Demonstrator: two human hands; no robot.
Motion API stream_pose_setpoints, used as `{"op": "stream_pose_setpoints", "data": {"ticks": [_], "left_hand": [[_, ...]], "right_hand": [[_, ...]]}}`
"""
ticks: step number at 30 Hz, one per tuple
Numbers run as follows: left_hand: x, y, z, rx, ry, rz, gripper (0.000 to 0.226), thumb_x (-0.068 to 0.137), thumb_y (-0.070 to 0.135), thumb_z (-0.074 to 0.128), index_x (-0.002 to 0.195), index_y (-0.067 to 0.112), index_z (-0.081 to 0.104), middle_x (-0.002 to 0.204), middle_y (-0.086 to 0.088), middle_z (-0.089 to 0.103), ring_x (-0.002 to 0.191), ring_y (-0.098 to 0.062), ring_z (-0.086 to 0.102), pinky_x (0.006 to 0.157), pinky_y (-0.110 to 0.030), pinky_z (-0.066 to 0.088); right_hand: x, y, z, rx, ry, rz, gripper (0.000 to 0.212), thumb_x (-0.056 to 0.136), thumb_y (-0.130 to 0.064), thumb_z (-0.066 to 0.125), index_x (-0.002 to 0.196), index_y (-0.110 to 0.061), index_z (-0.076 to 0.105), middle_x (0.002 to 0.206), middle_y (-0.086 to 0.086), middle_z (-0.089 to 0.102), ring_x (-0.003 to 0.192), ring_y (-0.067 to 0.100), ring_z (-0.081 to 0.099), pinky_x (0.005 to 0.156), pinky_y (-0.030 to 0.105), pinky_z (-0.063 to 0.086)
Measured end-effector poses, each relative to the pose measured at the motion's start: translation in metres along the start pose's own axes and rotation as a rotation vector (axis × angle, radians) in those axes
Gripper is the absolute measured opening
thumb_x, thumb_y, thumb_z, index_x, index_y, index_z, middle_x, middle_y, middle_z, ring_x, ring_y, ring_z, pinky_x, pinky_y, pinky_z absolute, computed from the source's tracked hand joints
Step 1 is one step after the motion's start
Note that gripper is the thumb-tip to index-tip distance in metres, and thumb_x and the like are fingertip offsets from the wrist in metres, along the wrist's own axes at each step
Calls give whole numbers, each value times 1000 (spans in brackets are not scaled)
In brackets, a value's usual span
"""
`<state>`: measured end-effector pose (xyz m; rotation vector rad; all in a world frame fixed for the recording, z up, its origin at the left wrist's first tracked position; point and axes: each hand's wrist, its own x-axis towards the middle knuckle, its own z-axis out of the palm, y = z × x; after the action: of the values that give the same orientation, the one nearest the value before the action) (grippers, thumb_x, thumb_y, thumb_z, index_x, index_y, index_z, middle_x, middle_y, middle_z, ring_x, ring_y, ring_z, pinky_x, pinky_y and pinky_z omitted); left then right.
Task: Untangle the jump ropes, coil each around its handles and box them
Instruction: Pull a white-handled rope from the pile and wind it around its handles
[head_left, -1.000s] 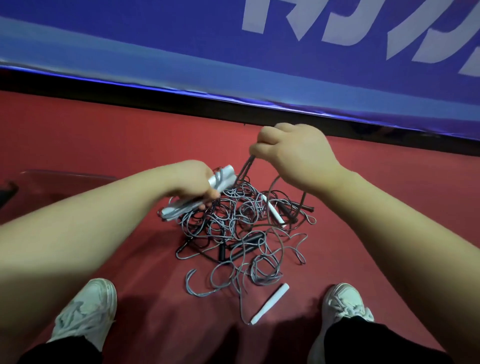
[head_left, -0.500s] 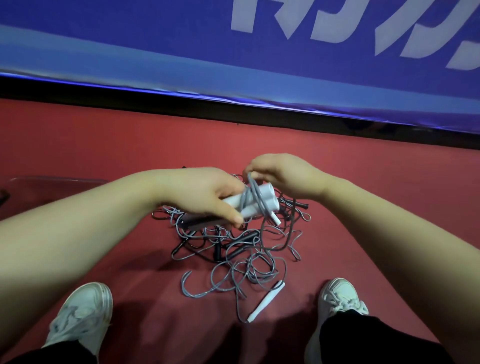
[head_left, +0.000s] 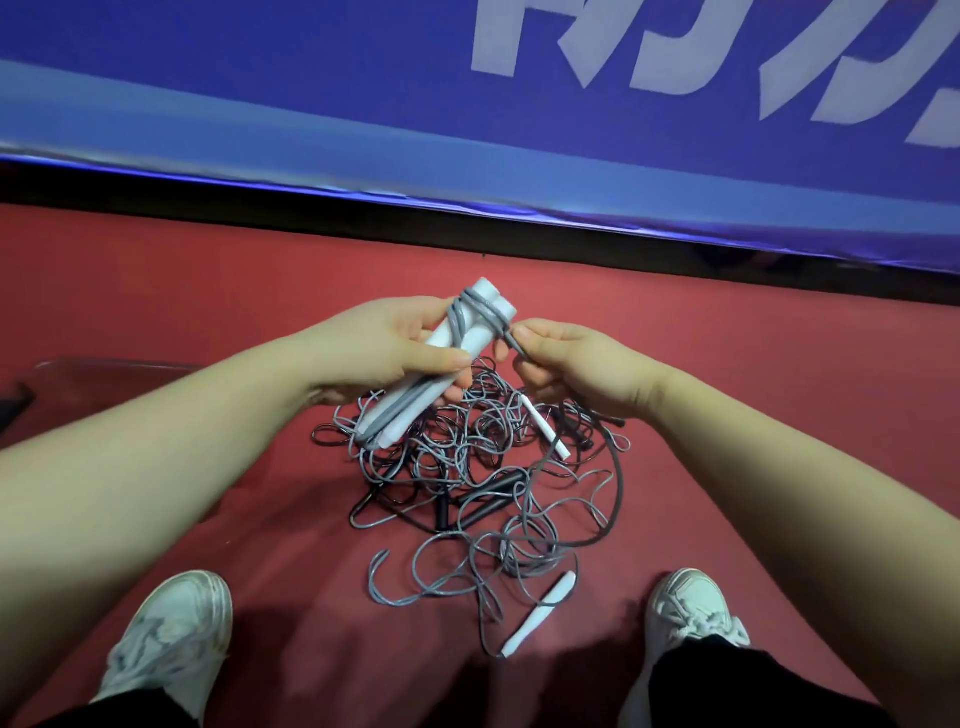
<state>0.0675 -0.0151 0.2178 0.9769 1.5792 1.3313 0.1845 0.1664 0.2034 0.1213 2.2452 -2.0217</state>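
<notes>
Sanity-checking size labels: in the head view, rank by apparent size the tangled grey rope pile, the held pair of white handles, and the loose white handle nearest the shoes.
1. Tangled grey rope pile, largest by far.
2. Held pair of white handles, wrapped in grey cord, in the left hand.
3. Loose white handle, smallest.
The held pair sits nearer the camera, so its lead over the loose handle is unsure.

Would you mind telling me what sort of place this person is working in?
Probably an indoor sports hall or court. The floor is red sports-type surfacing, a blue banner with large white lettering runs along its edge like a courtside barrier, and a tangle of jump ropes lies between the person's shoes.
</notes>
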Motion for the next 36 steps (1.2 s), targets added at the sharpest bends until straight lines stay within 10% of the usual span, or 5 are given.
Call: {"op": "stream_pose_setpoints", "data": {"ticks": [16,20,22,29,36], "left_hand": [[7,10,-8,-272,184,-27,20,76,15,63,95,8,58,73,-8,72,67,-20,70,62,-29,58],[8,9,-10,-129,271,-78,4,89,6,58,91,8,60,71,-6,72,64,-17,70,60,-26,58],[9,12,-14,-104,318,-72,4,89,5,58,89,8,61,69,-6,72,63,-17,70,57,-25,56],[12,18,-8,-40,366,-80,5,88,4,61,85,8,63,66,-6,70,58,-15,69,53,-24,55],[10,32,-18,-44,363,-22,7,89,7,60,84,11,62,68,-4,71,61,-15,69,55,-24,56]], "right_hand": [[19,20,11,-62,261,-40,25,102,-25,38,96,-21,61,68,-10,63,57,2,53,52,13,39],[13,33,-7,-622,330,226,29,100,-13,41,125,-5,54,117,7,64,104,19,62,93,35,48],[13,29,-8,-569,482,221,40,95,-1,44,134,-10,45,132,10,52,106,21,58,88,31,49],[33,11,39,-279,375,-59,50,81,-17,72,120,-18,41,107,-1,52,92,9,52,85,24,47],[52,3,55,-433,744,-264,18,98,-20,47,88,-17,62,77,3,61,72,15,54,67,30,41]]}}
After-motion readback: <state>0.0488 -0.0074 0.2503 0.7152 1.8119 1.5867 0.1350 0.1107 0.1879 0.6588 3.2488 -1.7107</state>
